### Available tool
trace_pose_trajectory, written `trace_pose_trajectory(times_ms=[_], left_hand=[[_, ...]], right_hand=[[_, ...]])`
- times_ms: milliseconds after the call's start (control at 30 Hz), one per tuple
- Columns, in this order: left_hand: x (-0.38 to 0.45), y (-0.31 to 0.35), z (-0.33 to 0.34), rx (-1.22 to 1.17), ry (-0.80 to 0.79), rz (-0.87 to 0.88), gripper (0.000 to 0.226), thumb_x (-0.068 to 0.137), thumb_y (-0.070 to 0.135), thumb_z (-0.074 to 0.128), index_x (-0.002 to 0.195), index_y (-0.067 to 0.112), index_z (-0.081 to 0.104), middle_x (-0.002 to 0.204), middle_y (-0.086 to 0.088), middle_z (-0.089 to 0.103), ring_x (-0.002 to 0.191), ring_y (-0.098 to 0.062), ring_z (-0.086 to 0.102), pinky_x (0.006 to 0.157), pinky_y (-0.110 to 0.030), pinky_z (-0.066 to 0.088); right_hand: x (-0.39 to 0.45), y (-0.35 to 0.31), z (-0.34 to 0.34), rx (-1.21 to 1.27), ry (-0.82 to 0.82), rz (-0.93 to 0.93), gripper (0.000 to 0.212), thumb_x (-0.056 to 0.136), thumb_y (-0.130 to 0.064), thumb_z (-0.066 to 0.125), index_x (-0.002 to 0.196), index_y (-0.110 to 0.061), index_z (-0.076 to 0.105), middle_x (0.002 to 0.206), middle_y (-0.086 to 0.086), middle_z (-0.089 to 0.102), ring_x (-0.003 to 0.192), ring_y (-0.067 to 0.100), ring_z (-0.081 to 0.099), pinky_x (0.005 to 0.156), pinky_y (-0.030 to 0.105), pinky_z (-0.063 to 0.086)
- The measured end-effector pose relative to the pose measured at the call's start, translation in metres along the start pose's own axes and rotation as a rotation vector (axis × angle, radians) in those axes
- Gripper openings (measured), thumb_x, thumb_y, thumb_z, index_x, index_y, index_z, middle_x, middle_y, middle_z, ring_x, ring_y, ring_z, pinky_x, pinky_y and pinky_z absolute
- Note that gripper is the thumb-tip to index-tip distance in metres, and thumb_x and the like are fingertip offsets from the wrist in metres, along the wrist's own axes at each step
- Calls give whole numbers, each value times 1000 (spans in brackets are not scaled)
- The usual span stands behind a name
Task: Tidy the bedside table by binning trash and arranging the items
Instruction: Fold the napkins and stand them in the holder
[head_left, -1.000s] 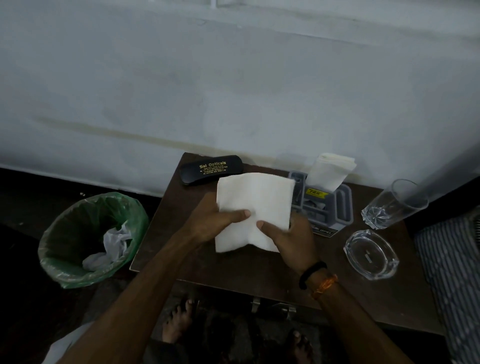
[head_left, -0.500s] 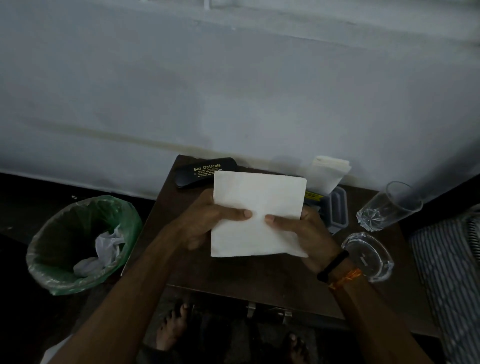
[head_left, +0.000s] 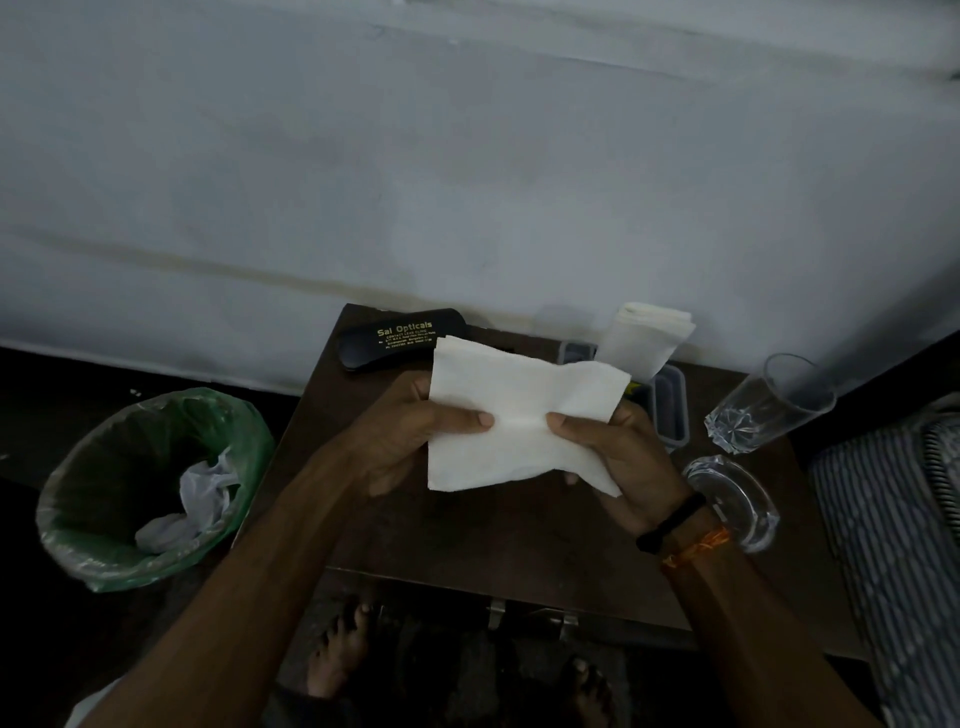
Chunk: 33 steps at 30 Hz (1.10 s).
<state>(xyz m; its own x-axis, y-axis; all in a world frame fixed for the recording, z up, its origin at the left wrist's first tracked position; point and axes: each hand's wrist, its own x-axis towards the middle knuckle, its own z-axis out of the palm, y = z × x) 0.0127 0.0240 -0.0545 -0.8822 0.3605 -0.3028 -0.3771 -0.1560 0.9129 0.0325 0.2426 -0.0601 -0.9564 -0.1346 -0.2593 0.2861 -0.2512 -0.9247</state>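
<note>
Above the dark brown wooden bedside table (head_left: 467, 540), the left hand (head_left: 410, 436) and right hand (head_left: 618, 462) each pinch a side of a white paper napkin (head_left: 519, 421), thumbs on top, fingers beneath. A black spectacle case with gold lettering (head_left: 400, 338) lies far left; a green-lined bin (head_left: 150, 488) stands left of the table

I count one table (head_left: 467, 545), one bin (head_left: 78, 525), one black case (head_left: 400, 340), one grey organiser (head_left: 670, 410), one glass (head_left: 769, 410), one ashtray (head_left: 737, 499). One napkin (head_left: 514, 421) is held up, plus a folded stack (head_left: 644, 335) (sheets there uncountable). Two hands, left (head_left: 410, 436) and right (head_left: 628, 467).
</note>
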Motion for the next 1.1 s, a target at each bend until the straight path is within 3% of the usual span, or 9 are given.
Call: trace_pose_trajectory(times_ms=[100, 167, 300, 433, 567, 700, 800, 900, 1100], left_hand=[[1, 1, 1, -64, -7, 13, 37, 81, -8, 64, 117, 4, 68, 115, -15, 71, 106, -28, 69, 80, -35, 59], [1, 4, 3, -134, 5, 41, 26, 81, -8, 59, 101, 1, 74, 107, -18, 73, 100, -28, 71, 78, -31, 59], [1, 7, 6, -188, 46, 67, 43, 86, -16, 44, 72, 5, 78, 86, -8, 77, 81, -17, 74, 68, -26, 61], [1, 8, 5, -210, 49, 70, 44, 81, -21, 44, 64, 4, 76, 85, -8, 76, 82, -17, 73, 66, -28, 61], [0, 9, 7, -282, 28, 36, 31, 59, -11, 49, 51, 10, 71, 81, -6, 74, 85, -17, 71, 61, -26, 58], [-1, 12, 4, -216, -3, 36, 33, 64, -10, 50, 53, 12, 72, 87, -5, 74, 95, -19, 69, 68, -28, 60], [-2, 14, 2, -84, 9, 78, 52, 79, -19, 40, 54, 12, 72, 90, -5, 74, 100, -19, 67, 69, -28, 59], [0, 14, 2, -61, 9, 98, 57, 83, -20, 37, 53, 13, 72, 89, -5, 75, 100, -19, 67, 70, -28, 59], [3, 15, -1, -95, -98, 115, 33, 71, -2, 44, 64, 8, 75, 101, -10, 72, 106, -23, 66, 79, -32, 58]], right_hand=[[0, -2, -2, 129, -6, 19, 19, 83, 1, 61, 91, -10, 73, 92, 8, 73, 69, 18, 70, 38, 21, 48], [1, -3, -6, 217, -78, 16, 6, 75, -10, 68, 77, -12, 74, 102, 11, 73, 77, 22, 69, 41, 18, 50], [4, 0, -18, 215, -139, -13, 16, 71, -27, 79, 75, -13, 72, 117, 14, 69, 93, 29, 63, 53, 17, 53], [3, -7, -19, 234, -140, -40, 6, 71, -16, 70, 68, -11, 71, 105, 11, 72, 79, 22, 72, 46, 15, 53], [1, -11, -21, 228, -121, -75, 10, 71, -16, 67, 61, -13, 67, 97, 9, 73, 82, 25, 71, 44, 16, 52], [0, -16, -21, 226, -106, -81, 15, 74, -17, 66, 61, -12, 61, 102, 13, 71, 83, 28, 67, 43, 18, 51], [-1, -19, -23, 147, -34, -108, 31, 84, 1, 46, 60, -13, 58, 104, 14, 70, 81, 28, 68, 45, 20, 52], [-3, -21, -25, 27, 29, -137, 49, 90, 13, 36, 56, -15, 58, 101, 11, 72, 81, 24, 70, 47, 20, 51], [-3, -24, -32, 34, 34, -179, 49, 83, 17, 32, 53, -13, 55, 88, 8, 68, 79, 19, 68, 47, 23, 51]])
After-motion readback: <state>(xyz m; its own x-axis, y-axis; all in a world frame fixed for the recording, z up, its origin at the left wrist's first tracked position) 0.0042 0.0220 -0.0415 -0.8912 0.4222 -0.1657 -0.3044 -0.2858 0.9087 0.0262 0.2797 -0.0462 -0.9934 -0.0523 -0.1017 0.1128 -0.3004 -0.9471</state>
